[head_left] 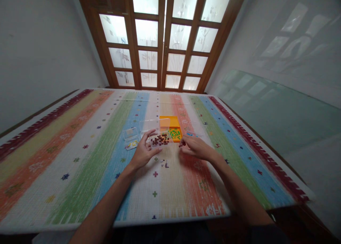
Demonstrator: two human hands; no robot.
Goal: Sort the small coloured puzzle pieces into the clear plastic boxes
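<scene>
My left hand (145,151) grips a clear plastic box (172,141) by its left side, thumb in front and fingers behind. Many tiny dark brown-red bricks (160,140) lie inside it. To the right of this box, my right hand (190,147) is closed in a pinch, and a small dark red piece (180,146) shows at its fingertips. On the cloth below the box lies a little group of white and dark pieces (165,163). Just behind, an orange case (169,122) stands open with green pieces (175,133) in it.
Left of my left hand is an open clear box (130,133) with yellow pieces (133,143). Another clear box with blue pieces (191,134) sits behind my right hand, partly hidden. A striped cloth (106,173) covers the table; wooden glass-paned doors (162,41) stand beyond.
</scene>
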